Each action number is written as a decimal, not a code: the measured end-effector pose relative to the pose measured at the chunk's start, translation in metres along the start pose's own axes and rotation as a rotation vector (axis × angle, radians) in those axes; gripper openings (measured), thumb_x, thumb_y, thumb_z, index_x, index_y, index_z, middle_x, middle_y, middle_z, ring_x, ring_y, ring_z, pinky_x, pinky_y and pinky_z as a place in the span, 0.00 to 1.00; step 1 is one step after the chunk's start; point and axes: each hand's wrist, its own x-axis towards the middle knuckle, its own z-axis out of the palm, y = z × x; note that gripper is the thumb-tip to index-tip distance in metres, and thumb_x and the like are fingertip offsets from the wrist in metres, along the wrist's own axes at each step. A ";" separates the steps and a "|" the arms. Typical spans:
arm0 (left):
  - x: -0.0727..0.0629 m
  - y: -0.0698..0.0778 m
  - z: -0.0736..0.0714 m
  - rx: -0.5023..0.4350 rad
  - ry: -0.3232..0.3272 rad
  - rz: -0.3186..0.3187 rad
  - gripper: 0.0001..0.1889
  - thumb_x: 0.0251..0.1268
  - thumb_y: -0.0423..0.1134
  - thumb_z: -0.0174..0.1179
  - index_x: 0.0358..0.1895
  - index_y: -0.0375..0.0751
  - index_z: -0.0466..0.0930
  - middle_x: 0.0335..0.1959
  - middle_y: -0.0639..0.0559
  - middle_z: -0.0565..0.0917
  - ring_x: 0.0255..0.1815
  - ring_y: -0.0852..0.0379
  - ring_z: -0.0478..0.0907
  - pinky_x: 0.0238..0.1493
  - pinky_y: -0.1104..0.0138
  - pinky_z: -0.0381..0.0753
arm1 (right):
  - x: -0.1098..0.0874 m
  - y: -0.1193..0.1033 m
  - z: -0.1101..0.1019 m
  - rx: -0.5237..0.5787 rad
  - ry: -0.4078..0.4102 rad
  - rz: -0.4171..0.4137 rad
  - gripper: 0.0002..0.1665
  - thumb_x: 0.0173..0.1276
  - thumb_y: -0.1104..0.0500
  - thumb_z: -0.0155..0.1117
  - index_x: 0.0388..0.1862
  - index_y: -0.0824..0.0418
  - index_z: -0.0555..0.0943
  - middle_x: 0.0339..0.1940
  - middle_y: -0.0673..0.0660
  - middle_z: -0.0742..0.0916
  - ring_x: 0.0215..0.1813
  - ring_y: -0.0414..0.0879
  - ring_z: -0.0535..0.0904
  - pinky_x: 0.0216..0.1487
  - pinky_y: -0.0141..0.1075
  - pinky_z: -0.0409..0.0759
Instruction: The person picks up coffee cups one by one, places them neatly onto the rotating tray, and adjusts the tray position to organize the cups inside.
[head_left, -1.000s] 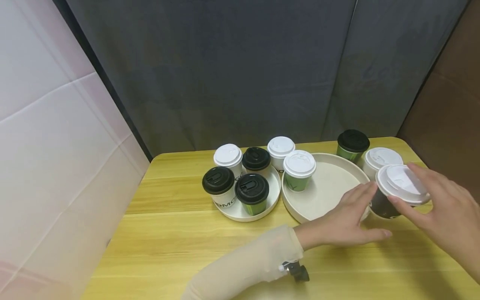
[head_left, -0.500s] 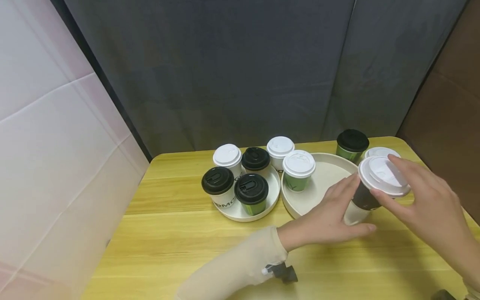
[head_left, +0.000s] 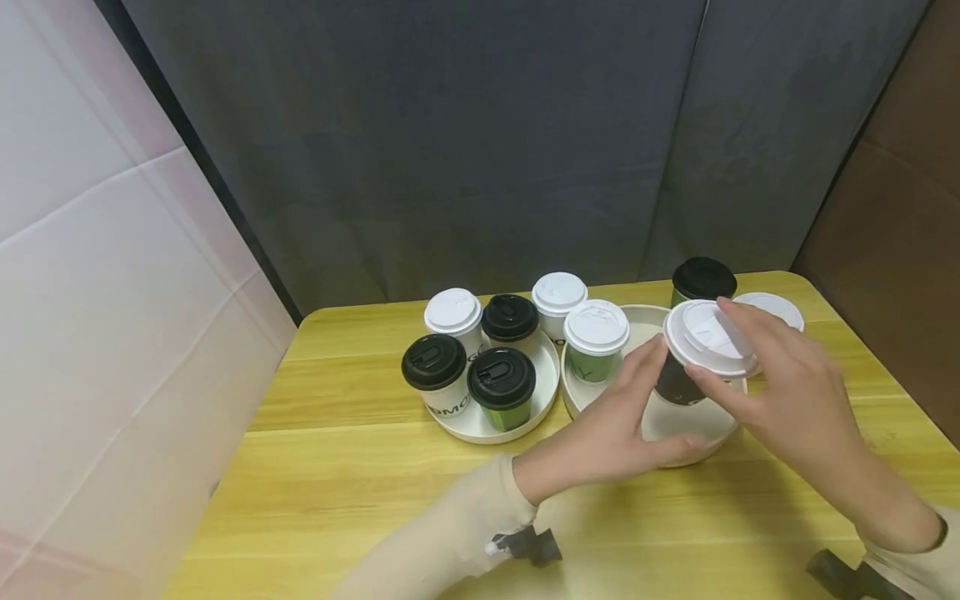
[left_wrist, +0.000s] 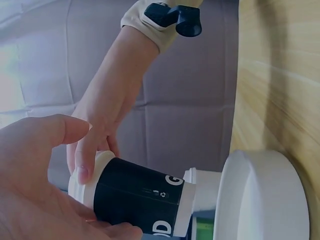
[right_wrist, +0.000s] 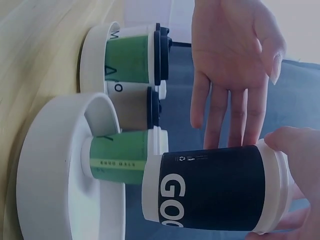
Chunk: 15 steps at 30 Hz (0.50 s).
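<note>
The green cup (head_left: 594,350) stands at the left of the large tray (head_left: 708,421); next, the left hand (head_left: 600,442), fingers extended, is close to the dark-banded cup (head_left: 679,385) — contact not confirmed — which the right hand (head_left: 798,400) pinches at its white lid (head_left: 696,340), raised above the tray. The step in hand is judged a transfer onto that tray; the next move would call for a level lowering, clear of the green cup. Against the earlier frame, held cup and both hands have shifted left, from beside the tray's right edge to over it.
</note>
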 end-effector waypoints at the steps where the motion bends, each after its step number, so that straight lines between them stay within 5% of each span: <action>1: -0.002 -0.001 -0.001 0.002 0.004 -0.005 0.52 0.65 0.56 0.61 0.81 0.53 0.33 0.83 0.52 0.42 0.80 0.54 0.54 0.77 0.61 0.64 | 0.001 -0.001 0.002 0.005 0.000 -0.003 0.49 0.42 0.57 0.81 0.68 0.55 0.75 0.60 0.64 0.84 0.55 0.63 0.80 0.42 0.54 0.74; 8: -0.014 -0.012 -0.001 0.028 0.016 -0.047 0.51 0.65 0.53 0.61 0.81 0.44 0.36 0.83 0.45 0.43 0.81 0.50 0.55 0.77 0.59 0.64 | -0.001 -0.007 0.021 0.020 -0.033 -0.006 0.47 0.43 0.54 0.81 0.67 0.55 0.76 0.61 0.63 0.83 0.56 0.63 0.80 0.46 0.57 0.77; 15: -0.024 -0.028 0.006 0.017 0.038 -0.049 0.54 0.63 0.50 0.64 0.81 0.47 0.31 0.83 0.43 0.43 0.78 0.48 0.61 0.75 0.60 0.66 | -0.012 -0.008 0.044 0.061 -0.068 -0.001 0.45 0.45 0.54 0.81 0.65 0.57 0.76 0.63 0.63 0.82 0.60 0.61 0.79 0.55 0.55 0.75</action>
